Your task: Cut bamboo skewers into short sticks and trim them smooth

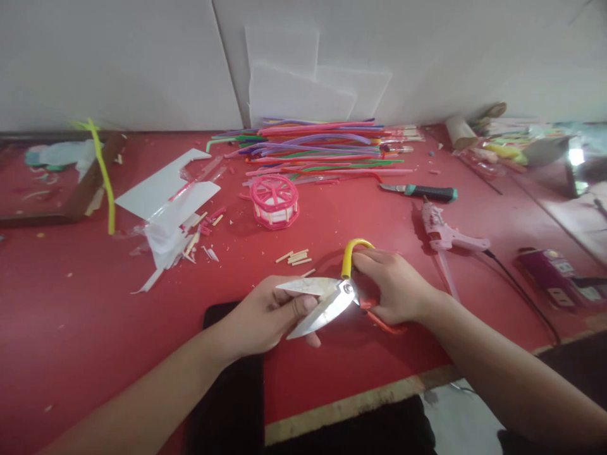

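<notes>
My right hand [396, 284] is wrapped round the yellow and red handles of a pair of scissors [327, 309], whose blades are spread apart and point left. Between those blades reach the fingers of my left hand [272, 313], closed in a pinch; whatever they hold is too small or hidden to make out. Just beyond lie several short wooden stick pieces [296, 257]. Farther back stands a small pink eight-sided frame [275, 201], with a spoked top, short pale posts and a white inside.
Coloured pipe cleaners [317, 148] are heaped against the wall. At right are a utility knife [431, 192], a pink glue gun [441, 230] with its cord, and a purple box [552, 275]. White sheet scraps [161, 183] lie left. A black flat object [232, 379] sits under my left wrist.
</notes>
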The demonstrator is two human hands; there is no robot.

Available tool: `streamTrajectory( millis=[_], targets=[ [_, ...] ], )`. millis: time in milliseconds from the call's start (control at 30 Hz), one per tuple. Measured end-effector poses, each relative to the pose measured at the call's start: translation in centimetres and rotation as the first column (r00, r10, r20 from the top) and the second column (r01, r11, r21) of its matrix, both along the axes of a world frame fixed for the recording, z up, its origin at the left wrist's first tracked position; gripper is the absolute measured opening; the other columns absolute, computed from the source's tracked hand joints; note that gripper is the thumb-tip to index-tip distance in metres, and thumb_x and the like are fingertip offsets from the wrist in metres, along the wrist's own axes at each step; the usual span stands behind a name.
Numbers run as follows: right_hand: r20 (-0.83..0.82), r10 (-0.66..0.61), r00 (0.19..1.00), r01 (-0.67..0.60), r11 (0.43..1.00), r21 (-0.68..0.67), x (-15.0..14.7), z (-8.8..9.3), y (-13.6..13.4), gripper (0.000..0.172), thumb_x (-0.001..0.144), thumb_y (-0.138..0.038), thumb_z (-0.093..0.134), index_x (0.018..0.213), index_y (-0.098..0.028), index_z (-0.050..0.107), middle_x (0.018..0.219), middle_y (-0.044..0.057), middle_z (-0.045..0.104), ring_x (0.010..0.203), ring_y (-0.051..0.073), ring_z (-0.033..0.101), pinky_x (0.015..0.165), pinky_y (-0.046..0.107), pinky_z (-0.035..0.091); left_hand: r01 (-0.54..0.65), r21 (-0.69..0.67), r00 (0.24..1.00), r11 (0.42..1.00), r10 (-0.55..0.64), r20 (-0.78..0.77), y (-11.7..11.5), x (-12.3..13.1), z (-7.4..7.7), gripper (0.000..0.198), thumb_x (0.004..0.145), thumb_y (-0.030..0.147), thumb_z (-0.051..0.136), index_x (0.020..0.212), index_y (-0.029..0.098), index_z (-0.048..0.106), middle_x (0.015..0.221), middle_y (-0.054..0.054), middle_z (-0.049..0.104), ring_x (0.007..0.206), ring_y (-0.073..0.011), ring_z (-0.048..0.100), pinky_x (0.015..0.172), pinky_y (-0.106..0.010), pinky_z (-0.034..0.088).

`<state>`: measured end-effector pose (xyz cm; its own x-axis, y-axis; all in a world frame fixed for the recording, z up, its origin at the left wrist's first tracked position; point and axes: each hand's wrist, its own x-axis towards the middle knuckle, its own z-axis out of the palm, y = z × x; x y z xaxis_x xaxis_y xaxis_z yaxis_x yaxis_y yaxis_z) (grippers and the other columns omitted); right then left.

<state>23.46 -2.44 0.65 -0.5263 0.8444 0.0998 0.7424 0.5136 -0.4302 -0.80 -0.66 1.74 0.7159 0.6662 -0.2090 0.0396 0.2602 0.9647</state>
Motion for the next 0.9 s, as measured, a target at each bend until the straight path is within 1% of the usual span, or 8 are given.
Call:
streamTrajectory(
  millis=[133, 200, 300, 400, 533, 633, 767, 900],
  targets=[
    [-0.067, 0.082, 0.994, -0.084, 0.996, -0.017, 0.1, 0.1, 0.0, 0.013, 0.065, -0.024, 0.047, 0.076, -0.023, 0.039, 0.069, 0.001, 0.051, 0.062, 0.016, 0.041, 0.055, 0.028, 0.032, 0.157, -0.031, 0.986, 0.987, -0.155, 0.060, 0.0, -0.1, 0.8, 0.051, 0.086, 0.061, 0.058, 0.060, 0.018, 0.068, 0.047, -0.002, 0.060, 0.038, -0.0124, 0.052, 0.040, -0.025, 0.040],
    [-0.089, 0.091, 0.992, -0.092, 0.996, -0.012, 0.1, 0.1, 0.1, 0.013, 0.065, -0.023, 0.047, 0.075, -0.023, 0.039, 0.069, 0.001, 0.049, 0.061, 0.015, 0.040, 0.055, 0.028, 0.032, 0.152, -0.077, 0.986, 0.985, -0.146, 0.078, -0.1, 0.1, 0.7, 0.049, 0.084, 0.062, 0.059, 0.063, 0.018, 0.068, 0.050, -0.002, 0.062, 0.037, -0.0116, 0.051, 0.039, -0.024, 0.039],
    [-0.079, 0.022, 0.997, -0.026, 0.998, -0.059, 0.1, 0.3, 0.2, 0.014, 0.067, -0.022, 0.049, 0.078, -0.022, 0.040, 0.071, 0.001, 0.051, 0.060, 0.014, 0.041, 0.055, 0.027, 0.032, -0.020, -0.059, 0.998, 0.998, 0.023, 0.053, -0.3, 0.6, 0.0, 0.045, 0.084, 0.060, 0.061, 0.071, 0.018, 0.067, 0.050, -0.001, 0.061, 0.043, -0.0131, 0.055, 0.041, -0.024, 0.040],
    [-0.055, -0.051, 0.997, 0.045, 0.994, -0.102, 0.0, 0.6, 0.3, 0.016, 0.072, -0.023, 0.053, 0.083, -0.021, 0.042, 0.077, 0.002, 0.055, 0.062, 0.014, 0.045, 0.058, 0.027, 0.036, -0.200, -0.037, 0.974, 0.979, 0.203, 0.097, -0.3, 1.0, -0.8, 0.044, 0.086, 0.056, 0.061, 0.065, 0.018, 0.060, 0.051, 0.001, 0.055, 0.050, -0.0137, 0.058, 0.050, -0.026, 0.049],
    [-0.036, -0.123, 0.992, 0.122, 0.992, -0.043, 0.0, 0.7, 0.6, 0.026, 0.079, -0.037, 0.062, 0.091, -0.020, 0.047, 0.090, 0.008, 0.060, 0.075, 0.019, 0.054, 0.067, 0.030, 0.042, -0.352, -0.088, 0.890, 0.932, 0.363, 0.277, 0.0, 1.0, -1.3, 0.032, 0.092, 0.047, 0.058, 0.076, 0.019, 0.057, 0.058, 0.005, 0.052, 0.049, -0.0090, 0.048, 0.058, -0.028, 0.056],
    [0.003, -0.329, 0.944, 0.329, 0.944, -0.009, 0.3, 0.2, 1.1, 0.034, 0.079, -0.046, 0.064, 0.098, -0.019, 0.055, 0.083, 0.005, 0.063, 0.071, 0.020, 0.058, 0.062, 0.029, 0.041, -0.504, -0.102, 0.806, 0.858, 0.509, 0.301, 0.3, 0.7, -1.6, 0.022, 0.097, 0.037, 0.052, 0.084, 0.020, 0.056, 0.062, 0.005, 0.050, 0.048, -0.0075, 0.042, 0.054, -0.024, 0.053],
    [0.093, -0.618, 0.780, 0.616, 0.786, 0.056, 1.3, -0.8, 1.5, 0.030, 0.076, -0.041, 0.067, 0.098, -0.020, 0.062, 0.071, 0.003, 0.064, 0.061, 0.020, 0.059, 0.054, 0.028, 0.038, -0.619, 0.062, 0.777, 0.783, 0.598, 0.197, 0.0, 0.7, -1.8, 0.017, 0.100, 0.029, 0.044, 0.090, 0.020, 0.055, 0.065, 0.006, 0.043, 0.049, -0.0075, 0.037, 0.050, -0.021, 0.047],
    [0.130, -0.627, 0.768, 0.611, 0.778, 0.143, 2.4, -1.4, 1.4, 0.029, 0.077, -0.039, 0.067, 0.097, -0.018, 0.062, 0.092, 0.010, 0.066, 0.079, 0.026, 0.063, 0.065, 0.035, 0.047, -0.492, 0.457, 0.828, 0.741, 0.561, -0.018, -0.7, 0.6, -1.5, 0.014, 0.100, 0.029, 0.044, 0.099, 0.020, 0.055, 0.067, 0.005, 0.048, 0.052, -0.0088, 0.046, 0.052, -0.022, 0.045]
  ],
)
